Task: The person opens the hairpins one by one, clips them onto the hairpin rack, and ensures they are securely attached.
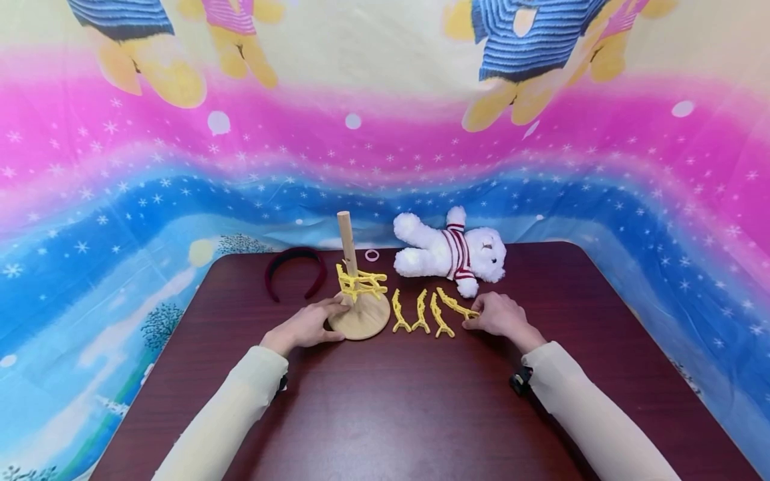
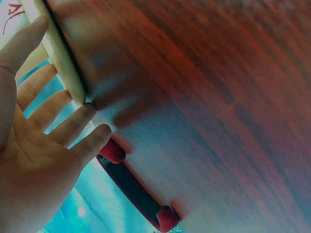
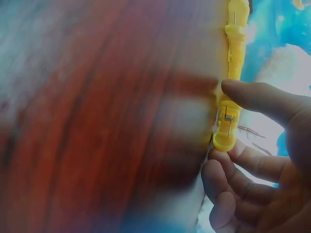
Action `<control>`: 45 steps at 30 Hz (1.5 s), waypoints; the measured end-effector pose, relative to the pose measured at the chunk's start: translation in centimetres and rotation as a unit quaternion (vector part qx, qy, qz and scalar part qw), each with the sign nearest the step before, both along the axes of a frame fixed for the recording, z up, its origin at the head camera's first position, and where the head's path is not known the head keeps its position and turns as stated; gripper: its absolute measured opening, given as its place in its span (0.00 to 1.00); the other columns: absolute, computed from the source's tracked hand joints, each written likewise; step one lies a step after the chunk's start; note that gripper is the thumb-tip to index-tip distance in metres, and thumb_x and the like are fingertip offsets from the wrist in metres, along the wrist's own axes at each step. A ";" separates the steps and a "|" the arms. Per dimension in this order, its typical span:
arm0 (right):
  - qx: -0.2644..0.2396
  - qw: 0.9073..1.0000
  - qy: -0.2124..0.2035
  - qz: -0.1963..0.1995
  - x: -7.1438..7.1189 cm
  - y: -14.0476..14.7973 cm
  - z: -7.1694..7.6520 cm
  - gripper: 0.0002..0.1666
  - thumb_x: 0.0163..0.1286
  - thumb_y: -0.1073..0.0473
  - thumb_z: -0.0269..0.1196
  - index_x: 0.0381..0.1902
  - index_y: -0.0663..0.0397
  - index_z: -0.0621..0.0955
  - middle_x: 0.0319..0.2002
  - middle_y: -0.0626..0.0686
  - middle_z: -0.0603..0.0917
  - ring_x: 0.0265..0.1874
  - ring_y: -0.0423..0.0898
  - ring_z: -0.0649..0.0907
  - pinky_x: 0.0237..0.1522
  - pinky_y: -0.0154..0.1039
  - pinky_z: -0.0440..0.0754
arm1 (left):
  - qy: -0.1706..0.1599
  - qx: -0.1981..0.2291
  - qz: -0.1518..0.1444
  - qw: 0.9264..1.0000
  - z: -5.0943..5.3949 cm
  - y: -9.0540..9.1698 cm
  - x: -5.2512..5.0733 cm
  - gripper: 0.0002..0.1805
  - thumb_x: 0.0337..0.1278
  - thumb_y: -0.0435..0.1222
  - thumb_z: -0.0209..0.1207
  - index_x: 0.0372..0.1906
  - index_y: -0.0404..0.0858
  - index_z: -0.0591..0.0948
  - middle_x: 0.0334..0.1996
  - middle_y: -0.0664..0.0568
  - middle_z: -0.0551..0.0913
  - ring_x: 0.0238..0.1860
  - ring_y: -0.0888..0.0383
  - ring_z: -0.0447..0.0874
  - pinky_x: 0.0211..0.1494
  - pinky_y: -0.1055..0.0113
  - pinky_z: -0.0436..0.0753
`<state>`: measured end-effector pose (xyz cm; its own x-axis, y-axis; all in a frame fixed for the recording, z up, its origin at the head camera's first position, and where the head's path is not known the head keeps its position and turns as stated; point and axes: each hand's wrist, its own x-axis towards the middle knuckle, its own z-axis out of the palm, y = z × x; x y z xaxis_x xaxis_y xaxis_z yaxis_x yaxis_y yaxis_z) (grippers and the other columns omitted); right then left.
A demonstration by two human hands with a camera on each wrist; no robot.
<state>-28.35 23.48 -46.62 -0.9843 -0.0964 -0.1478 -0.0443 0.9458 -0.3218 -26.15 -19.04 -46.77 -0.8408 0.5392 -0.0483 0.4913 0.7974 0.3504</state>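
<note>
My left hand (image 1: pixel 309 322) rests against the round wooden base (image 1: pixel 368 319) of a stand with an upright post (image 1: pixel 347 244). In the left wrist view its fingers (image 2: pixel 80 124) are extended and the thumb touches the base's rim (image 2: pixel 68 68). Several yellow clips (image 1: pixel 363 284) sit around the lower post. At the right end of a row of yellow spring clips, my right hand (image 1: pixel 499 314) pinches one yellow spring clip (image 3: pixel 233 63) by its forked end. Its thumb lies on the clip in the right wrist view, with fingers at the other side. Other clips (image 1: pixel 421 312) lie between both hands.
A white plush bear (image 1: pixel 457 250) in a striped sweater lies on its back behind the clips. Left of the stand is a dark red headband (image 1: pixel 295 254). A small pink ring (image 1: pixel 371 255) lies behind the stand. The brown table (image 1: pixel 385 414) meets a printed cloth backdrop.
</note>
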 end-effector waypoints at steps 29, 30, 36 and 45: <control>-0.058 0.993 0.096 0.036 1.1 0.8 3.3 0.23 0.58 0.41 0.72 0.44 0.49 0.88 0.39 0.53 0.89 0.36 0.50 0.83 0.32 0.45 0.78 | -0.006 0.000 0.004 1.000 0.1 0.0 0.0 0.36 0.59 0.47 0.68 0.71 0.42 0.73 0.76 0.40 0.62 0.72 0.41 0.68 0.69 0.45 0.73; -0.059 0.993 0.100 0.038 1.2 0.8 3.5 0.22 0.58 0.41 0.72 0.44 0.49 0.88 0.39 0.53 0.89 0.35 0.49 0.83 0.32 0.45 0.78 | -0.006 0.000 0.005 1.000 0.2 0.0 0.0 0.36 0.59 0.47 0.68 0.71 0.42 0.73 0.76 0.40 0.62 0.72 0.41 0.68 0.69 0.45 0.73; -0.060 0.988 0.130 0.050 1.5 0.5 4.6 0.20 0.59 0.42 0.72 0.42 0.48 0.89 0.38 0.53 0.90 0.36 0.50 0.84 0.36 0.48 0.80 | 0.000 -0.002 0.003 1.000 0.1 0.0 0.0 0.36 0.58 0.47 0.68 0.70 0.41 0.73 0.76 0.39 0.63 0.72 0.41 0.69 0.69 0.46 0.73; -0.077 0.978 0.178 0.074 2.1 -0.6 6.5 0.18 0.59 0.45 0.73 0.41 0.49 0.89 0.31 0.49 0.89 0.30 0.45 0.83 0.34 0.43 0.78 | 0.003 -0.003 0.005 1.000 0.1 0.0 0.0 0.36 0.57 0.47 0.68 0.70 0.41 0.74 0.75 0.39 0.64 0.71 0.40 0.70 0.68 0.45 0.73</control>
<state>-26.21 22.89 -40.09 -0.9444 -0.2360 0.2291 -0.3122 0.8620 -0.3993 -26.15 -19.01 -46.71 -0.8465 0.5304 -0.0461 0.4856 0.8046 0.3418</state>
